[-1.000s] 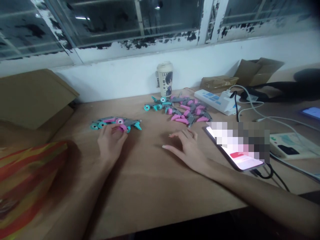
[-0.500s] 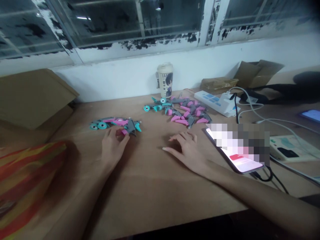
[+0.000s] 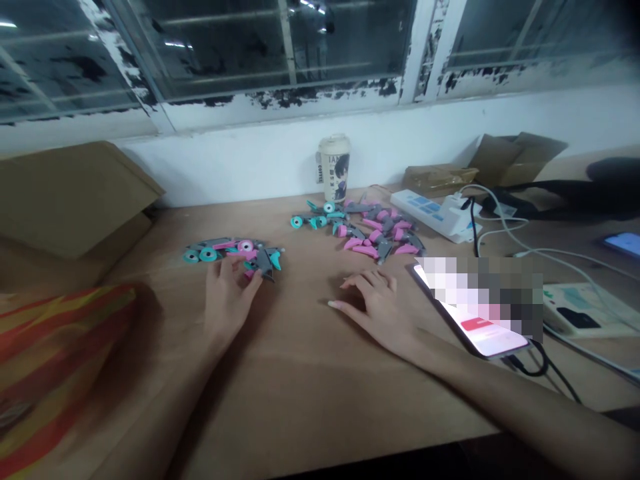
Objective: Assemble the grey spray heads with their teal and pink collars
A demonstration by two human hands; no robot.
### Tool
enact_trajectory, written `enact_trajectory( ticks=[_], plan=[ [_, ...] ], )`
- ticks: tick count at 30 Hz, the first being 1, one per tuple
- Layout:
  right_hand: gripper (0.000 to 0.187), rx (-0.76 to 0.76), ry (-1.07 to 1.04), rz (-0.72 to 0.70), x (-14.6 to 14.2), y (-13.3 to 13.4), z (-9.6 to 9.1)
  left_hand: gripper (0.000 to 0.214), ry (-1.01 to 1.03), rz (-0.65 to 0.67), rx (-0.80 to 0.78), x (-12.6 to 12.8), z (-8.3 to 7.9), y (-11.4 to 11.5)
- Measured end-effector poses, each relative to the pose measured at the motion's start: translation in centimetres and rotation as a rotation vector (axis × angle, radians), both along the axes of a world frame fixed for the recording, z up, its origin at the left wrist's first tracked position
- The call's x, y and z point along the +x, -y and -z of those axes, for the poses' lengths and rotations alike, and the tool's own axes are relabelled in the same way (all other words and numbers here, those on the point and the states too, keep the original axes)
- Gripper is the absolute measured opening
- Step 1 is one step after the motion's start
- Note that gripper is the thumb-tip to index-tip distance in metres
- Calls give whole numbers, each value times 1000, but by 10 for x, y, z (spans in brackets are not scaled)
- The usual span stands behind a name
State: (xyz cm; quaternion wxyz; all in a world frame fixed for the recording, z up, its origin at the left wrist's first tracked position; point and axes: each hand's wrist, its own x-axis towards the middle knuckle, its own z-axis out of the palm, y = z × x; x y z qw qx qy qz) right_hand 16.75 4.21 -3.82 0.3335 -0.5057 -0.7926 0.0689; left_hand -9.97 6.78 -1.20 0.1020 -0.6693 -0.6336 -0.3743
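Observation:
My left hand (image 3: 227, 293) rests at the near side of a small pile of grey, pink and teal plastic pieces (image 3: 207, 254). Its thumb and fingers are apart, and the fingertips touch or nearly touch a grey and pink piece (image 3: 263, 261) at the pile's right end. My right hand (image 3: 377, 307) lies on the table with thumb and curled fingers spread, nothing between them. Beyond it is a larger heap of similar pieces, teal ones (image 3: 320, 221) on the left and pink and grey ones (image 3: 383, 233) on the right. Their exact kind is unclear.
A lidded cup (image 3: 335, 170) stands by the wall behind the heap. To the right are a lit phone (image 3: 493, 343), a white power strip (image 3: 430, 212) with cables, and a cardboard box (image 3: 517, 160). Left are a large box (image 3: 75, 200) and a red-yellow striped bag (image 3: 65, 373).
My left thumb and fingers have parted from the pink and grey piece, which now lies on the left pile. My right hand has barely moved; the view has tilted slightly.

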Motion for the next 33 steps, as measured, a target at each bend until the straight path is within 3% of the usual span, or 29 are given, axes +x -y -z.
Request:
enact_trajectory(
  ticks=[11,17,26,33],
  plan=[
    [41,67,31,-9,10,-12,-3,27,-93,63,82,26,-10,18],
    [46,112,138,48,13,-17,-8,24,-267,89,29,41,-4,25],
    [57,152,210,171,20,-26,-3,36,-400,-73,-19,39,1,23],
    [68,98,283,205,15,-22,-3,41,-458,-133,-40,32,2,19]
  ],
)
